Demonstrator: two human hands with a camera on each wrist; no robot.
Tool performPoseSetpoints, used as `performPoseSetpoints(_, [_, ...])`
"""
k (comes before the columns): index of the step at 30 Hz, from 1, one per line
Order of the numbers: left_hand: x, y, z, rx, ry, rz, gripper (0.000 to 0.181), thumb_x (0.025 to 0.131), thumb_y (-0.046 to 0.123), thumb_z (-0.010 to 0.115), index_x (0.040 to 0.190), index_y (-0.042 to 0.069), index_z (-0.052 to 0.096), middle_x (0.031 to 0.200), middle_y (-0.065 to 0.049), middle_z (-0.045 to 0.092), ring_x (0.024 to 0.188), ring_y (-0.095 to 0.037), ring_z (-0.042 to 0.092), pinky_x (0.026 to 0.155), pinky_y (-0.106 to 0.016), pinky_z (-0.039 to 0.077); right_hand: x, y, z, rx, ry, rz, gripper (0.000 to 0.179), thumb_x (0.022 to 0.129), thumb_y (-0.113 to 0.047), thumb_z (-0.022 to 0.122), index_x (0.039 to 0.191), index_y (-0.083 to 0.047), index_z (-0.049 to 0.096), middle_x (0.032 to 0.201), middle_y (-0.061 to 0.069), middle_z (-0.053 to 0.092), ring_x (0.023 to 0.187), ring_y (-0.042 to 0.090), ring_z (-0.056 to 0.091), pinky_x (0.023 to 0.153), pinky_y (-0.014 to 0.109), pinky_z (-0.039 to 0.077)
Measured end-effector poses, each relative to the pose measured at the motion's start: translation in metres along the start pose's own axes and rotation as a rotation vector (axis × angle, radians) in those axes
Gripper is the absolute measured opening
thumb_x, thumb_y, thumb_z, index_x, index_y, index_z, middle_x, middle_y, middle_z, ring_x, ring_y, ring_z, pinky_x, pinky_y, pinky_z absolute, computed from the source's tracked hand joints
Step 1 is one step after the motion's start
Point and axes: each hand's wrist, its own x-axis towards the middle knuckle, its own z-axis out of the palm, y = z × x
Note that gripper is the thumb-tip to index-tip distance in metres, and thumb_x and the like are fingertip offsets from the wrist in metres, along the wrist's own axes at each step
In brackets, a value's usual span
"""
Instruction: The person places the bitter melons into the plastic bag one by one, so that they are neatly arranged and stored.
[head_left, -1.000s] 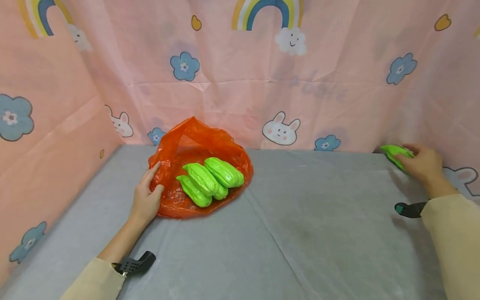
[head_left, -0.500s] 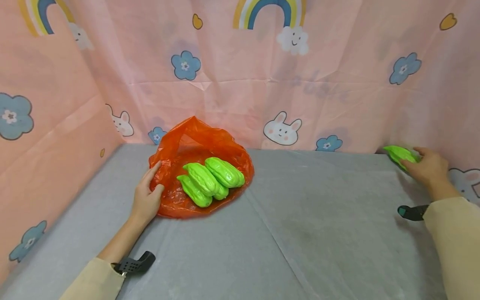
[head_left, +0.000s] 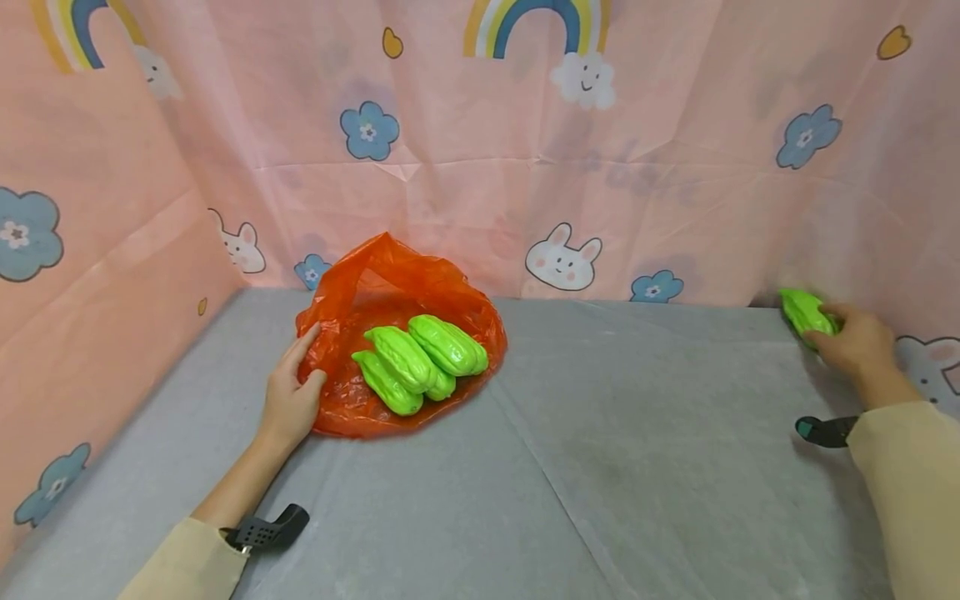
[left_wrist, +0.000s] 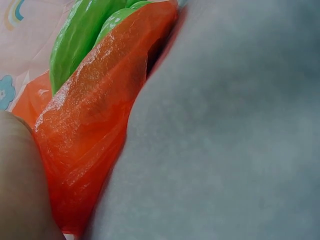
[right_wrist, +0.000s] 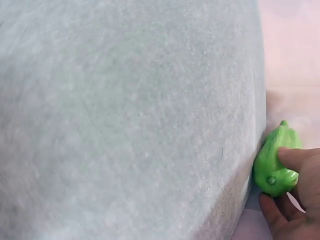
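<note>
My left hand (head_left: 288, 396) holds the left edge of an orange-red plastic bag (head_left: 360, 287), with the thumb and a finger at its rim. The bag lies with its mouth facing up toward me. Several glossy bright-green ribbed gourds (head_left: 401, 358) rest inside it, some overlapping. In the left wrist view the bag's side (left_wrist: 95, 115) shows, with gourds (left_wrist: 82, 40) above it. At the far right my right hand (head_left: 858, 342) grips another green gourd (head_left: 802, 312) between thumb and fingers. The right wrist view shows this gourd (right_wrist: 272, 165) with its pointed tip up; some fingers are partly hidden.
A grey cloth (head_left: 600, 433) covers the table. Pink printed fabric (head_left: 450, 183) rises at the back and both sides, and the right hand is near its back right corner. A black wrist-worn device (head_left: 270, 529) sits on each arm.
The right hand and its gourd have shifted slightly to the right, and the gourd has turned in the fingers. The left hand, the bag and the gourds inside stay as they were.
</note>
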Motion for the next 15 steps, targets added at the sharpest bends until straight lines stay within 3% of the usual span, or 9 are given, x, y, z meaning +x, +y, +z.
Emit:
performPoseSetpoints(5, [-0.001,-0.001,0.001,-0.006,0.002,0.002,0.065,0.091,-0.007,0.045,0.154,0.008,0.043,0.159,-0.02,0.041,0.145,-0.034,0.039,0.098,0.0,0.028,-0.004,0.003,0.0,-0.027,0.026,-0.079,0.058,0.099,-0.02,0.052,0.142,0.017,0.037,0.133,0.047,0.039,0.119,0.062,0.037,0.099,0.067,0.026])
performPoseSetpoints(15, [0.0,-0.001,0.0,0.005,-0.007,-0.027,0.065,0.092,-0.005,0.045,0.155,0.01,0.042,0.161,-0.02,0.038,0.145,-0.035,0.039,0.097,-0.002,0.029,-0.013,-0.004,-0.001,-0.049,-0.051,-0.183,0.061,0.099,-0.024,0.059,0.144,0.013,0.041,0.129,0.047,0.048,0.115,0.061,0.046,0.091,0.067,0.038])
